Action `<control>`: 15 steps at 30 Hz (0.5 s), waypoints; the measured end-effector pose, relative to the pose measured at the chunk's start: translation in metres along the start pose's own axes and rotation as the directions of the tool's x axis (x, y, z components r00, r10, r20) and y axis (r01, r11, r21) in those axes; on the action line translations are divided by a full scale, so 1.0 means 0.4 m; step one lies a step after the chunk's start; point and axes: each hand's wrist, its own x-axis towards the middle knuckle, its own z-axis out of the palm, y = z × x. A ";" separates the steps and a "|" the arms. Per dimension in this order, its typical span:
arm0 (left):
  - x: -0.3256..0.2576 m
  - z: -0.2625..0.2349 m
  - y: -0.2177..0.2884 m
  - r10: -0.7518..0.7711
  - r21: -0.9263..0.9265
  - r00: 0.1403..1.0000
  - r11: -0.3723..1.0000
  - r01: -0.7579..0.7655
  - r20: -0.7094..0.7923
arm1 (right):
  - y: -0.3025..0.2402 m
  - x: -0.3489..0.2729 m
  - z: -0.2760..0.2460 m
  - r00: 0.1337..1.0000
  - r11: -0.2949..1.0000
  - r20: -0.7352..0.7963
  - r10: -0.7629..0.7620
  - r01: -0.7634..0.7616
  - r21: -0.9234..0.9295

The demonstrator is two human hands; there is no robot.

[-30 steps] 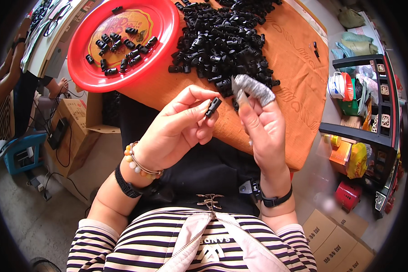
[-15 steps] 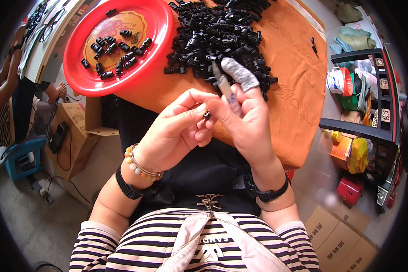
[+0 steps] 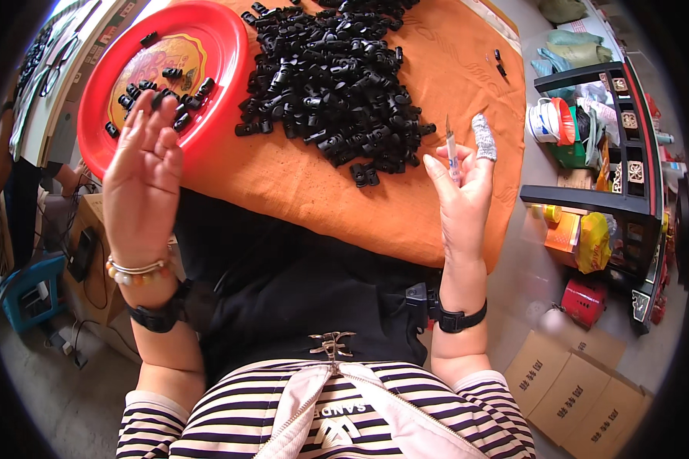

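My left hand (image 3: 144, 172) is raised over the near rim of a red round plate (image 3: 218, 99), fingers stretched out and slightly blurred. A black plastic piece (image 3: 158, 99), like a cord lock, shows at its fingertips; whether it touches them I cannot make out. Several similar pieces lie on the plate, partly hidden by the hand. Between thumb and fingers, my right hand (image 3: 465, 191) grips a small knife (image 3: 453, 157) with a white handle, its narrow point upward. A grey knitted finger cover (image 3: 483, 138) sits on the index finger. Left of that hand spreads a big heap of black cord locks (image 3: 329, 92).
An orange cloth (image 3: 298, 195) covers the table. Two small black bits (image 3: 499, 63) lie near its far right edge. A dark shelf (image 3: 589, 197) with bags stands at right, flat cardboard boxes (image 3: 574, 390) below it. Another person's arm shows at far left.
My hands have parted: the left moved left to the plate, away from the small piece-work held between both hands, and the right moved right with the knife. The view shifted slightly.
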 end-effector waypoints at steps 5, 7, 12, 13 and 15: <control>-0.010 0.016 0.009 0.001 0.033 1.000 0.999 -0.001 0.016 | 0.060 -0.008 -0.014 0.997 0.997 0.070 0.024 -0.018 -0.075; -0.018 0.026 -0.010 -0.012 0.046 1.000 0.999 0.012 0.015 | 0.068 -0.008 0.003 0.997 0.995 0.062 -0.051 0.056 -0.083; -0.050 0.066 -0.090 -0.210 0.168 0.977 0.965 0.201 0.038 | 0.045 -0.009 0.012 0.993 0.989 0.117 0.021 -0.003 -0.149; -0.058 0.071 -0.102 -0.257 0.196 0.964 0.951 0.240 0.062 | 0.040 -0.012 0.013 0.993 0.989 0.113 0.044 -0.028 -0.143; -0.071 0.089 -0.122 -0.336 0.252 0.939 0.918 0.308 0.076 | 0.040 -0.016 0.003 0.990 0.995 0.138 0.037 -0.023 -0.101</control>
